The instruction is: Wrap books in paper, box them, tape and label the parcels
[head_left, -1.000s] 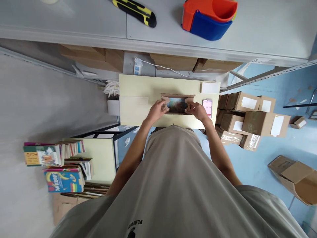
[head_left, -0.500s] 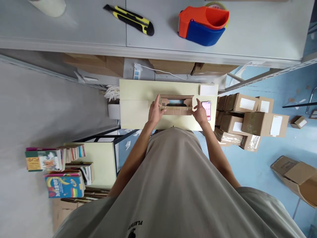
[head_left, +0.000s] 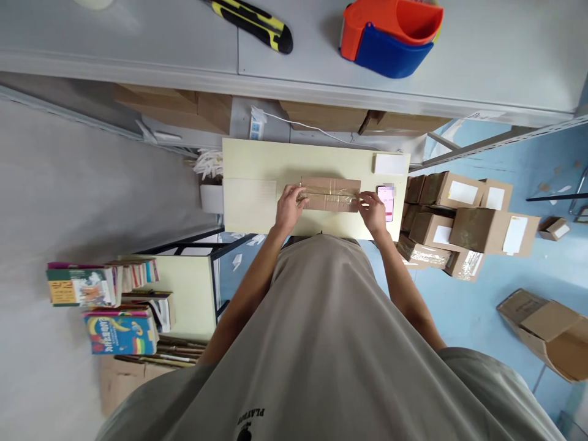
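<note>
Covering the formerly open cardboard box (head_left: 331, 196): folded flaps (head_left: 320, 204). Left hand (head_left: 289, 208) touching left end, right hand (head_left: 373, 212) right; grip unclear.

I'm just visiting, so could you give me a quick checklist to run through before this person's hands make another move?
1. Flaps across the top of the small cardboard box: ok, they cover the opening.
2. Left hand at the box: ok, fingers at its left end.
3. Right hand at the box: ok, fingers at its right end.
4. Flaps firmly stuck down: cannot tell; shiny tape shows, but not its grip.
5. Phone apart from the box: ok, it lies beyond the right end.
6. Cutter away from the hands: ok, it lies on the grey bench.
</note>
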A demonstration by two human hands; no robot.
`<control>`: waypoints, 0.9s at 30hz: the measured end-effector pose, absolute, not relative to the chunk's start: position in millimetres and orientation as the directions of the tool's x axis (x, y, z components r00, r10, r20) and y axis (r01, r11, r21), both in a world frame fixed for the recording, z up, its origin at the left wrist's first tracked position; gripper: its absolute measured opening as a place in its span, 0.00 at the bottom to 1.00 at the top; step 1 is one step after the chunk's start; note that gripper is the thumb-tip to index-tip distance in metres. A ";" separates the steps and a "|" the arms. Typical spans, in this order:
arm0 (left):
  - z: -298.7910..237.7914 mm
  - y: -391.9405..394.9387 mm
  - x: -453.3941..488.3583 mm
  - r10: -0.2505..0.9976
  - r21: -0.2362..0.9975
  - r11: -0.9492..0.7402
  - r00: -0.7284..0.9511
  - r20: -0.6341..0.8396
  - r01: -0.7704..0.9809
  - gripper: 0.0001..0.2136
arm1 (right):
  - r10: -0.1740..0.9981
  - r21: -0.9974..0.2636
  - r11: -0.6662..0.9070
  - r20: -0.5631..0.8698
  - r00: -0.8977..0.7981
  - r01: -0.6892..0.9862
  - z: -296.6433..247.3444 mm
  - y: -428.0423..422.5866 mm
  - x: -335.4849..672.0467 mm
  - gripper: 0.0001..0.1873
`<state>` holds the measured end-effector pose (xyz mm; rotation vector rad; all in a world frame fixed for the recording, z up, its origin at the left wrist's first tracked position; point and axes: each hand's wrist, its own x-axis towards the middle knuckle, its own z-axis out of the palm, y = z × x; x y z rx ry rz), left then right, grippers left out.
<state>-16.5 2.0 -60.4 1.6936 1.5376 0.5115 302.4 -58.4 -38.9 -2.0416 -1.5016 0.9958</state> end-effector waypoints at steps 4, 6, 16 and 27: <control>-62.4 1.0 -11.8 0.966 0.775 0.122 0.104 -0.236 0.619 0.11 | 0.929 -0.689 -0.367 -0.300 0.215 0.625 -46.9 -51.7 304.8 0.19; -63.4 0.5 -10.7 0.966 0.773 0.135 0.093 -0.243 0.620 0.10 | 0.925 -0.713 -0.379 -0.304 0.227 0.590 -51.6 -49.2 306.0 0.18; -66.2 -3.9 0.1 0.954 0.810 0.285 -0.075 -0.289 0.512 0.09 | 0.865 -0.809 -0.487 -0.395 0.309 0.329 -63.9 -50.8 304.3 0.17; -73.4 0.5 -0.8 0.880 0.836 0.474 -0.150 -0.450 0.276 0.18 | 0.808 -0.840 -0.535 -0.478 0.344 0.091 -70.4 -51.0 301.1 0.29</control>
